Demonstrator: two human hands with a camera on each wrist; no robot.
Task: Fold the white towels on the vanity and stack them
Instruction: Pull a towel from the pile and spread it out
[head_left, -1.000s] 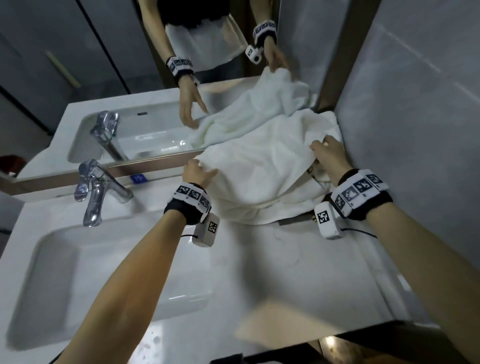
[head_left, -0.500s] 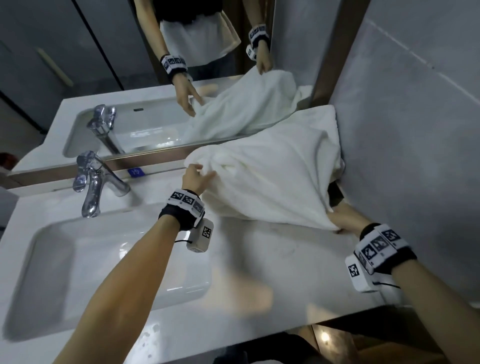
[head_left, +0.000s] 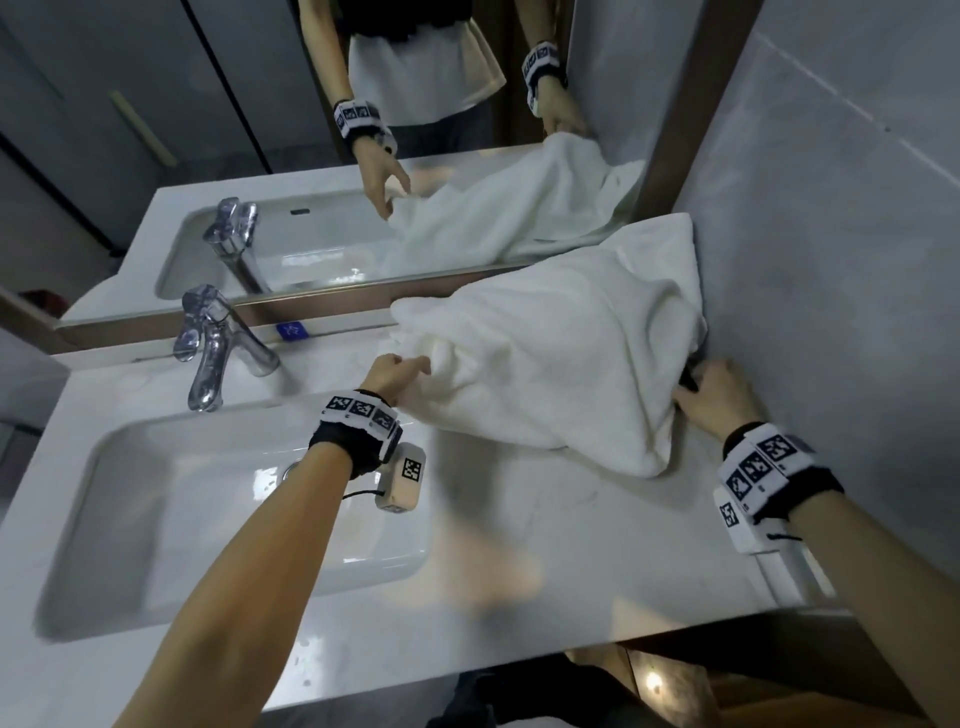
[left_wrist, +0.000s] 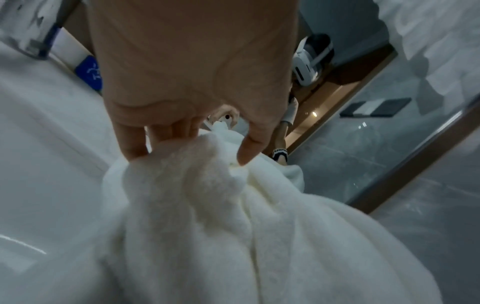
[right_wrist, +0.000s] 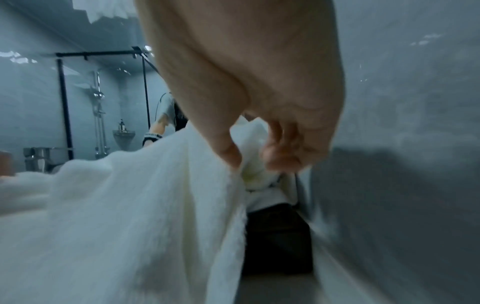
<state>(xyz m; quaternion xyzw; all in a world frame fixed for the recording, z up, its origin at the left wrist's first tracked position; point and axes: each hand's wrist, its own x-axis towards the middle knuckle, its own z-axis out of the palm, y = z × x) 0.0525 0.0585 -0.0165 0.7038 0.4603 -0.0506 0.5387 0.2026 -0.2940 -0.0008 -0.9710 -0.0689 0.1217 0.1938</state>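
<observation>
- Right hand (head_left: 719, 396) had dropped from the far edge to the near right side of the towel (head_left: 550, 358), pinching it beside the wall (head_left: 831, 260).
- Left hand (head_left: 397, 375) kept its bunched grip on the left end.
- Towel was raised off the vanity (head_left: 571, 525), still unfolded; likely being spread.

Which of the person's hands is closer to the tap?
Left. The left hand grips the towel just right of the tap; the right hand holds the towel's far side by the wall.
</observation>
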